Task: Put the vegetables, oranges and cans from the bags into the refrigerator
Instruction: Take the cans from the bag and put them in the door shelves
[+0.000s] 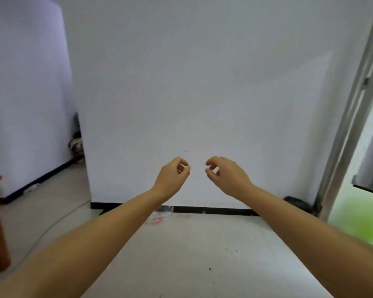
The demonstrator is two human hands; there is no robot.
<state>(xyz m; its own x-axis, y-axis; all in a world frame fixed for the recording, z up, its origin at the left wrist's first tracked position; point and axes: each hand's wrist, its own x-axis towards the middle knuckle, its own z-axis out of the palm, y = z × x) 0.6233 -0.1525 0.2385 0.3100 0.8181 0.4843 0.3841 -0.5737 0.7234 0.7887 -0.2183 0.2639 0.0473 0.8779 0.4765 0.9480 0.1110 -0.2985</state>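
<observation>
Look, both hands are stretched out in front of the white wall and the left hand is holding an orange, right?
Not quite. The head view shows the left hand holding nothing: its fingers are loosely curled around empty air, and no orange is in sight. The rest is right: both it and the right hand are stretched out in front of the white wall.

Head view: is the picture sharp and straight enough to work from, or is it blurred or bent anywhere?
Head view: light is soft and even, without glare; the left hand and right hand are slightly soft; the window frame leans from wide-angle distortion; the green patch is badly blurred.
</observation>
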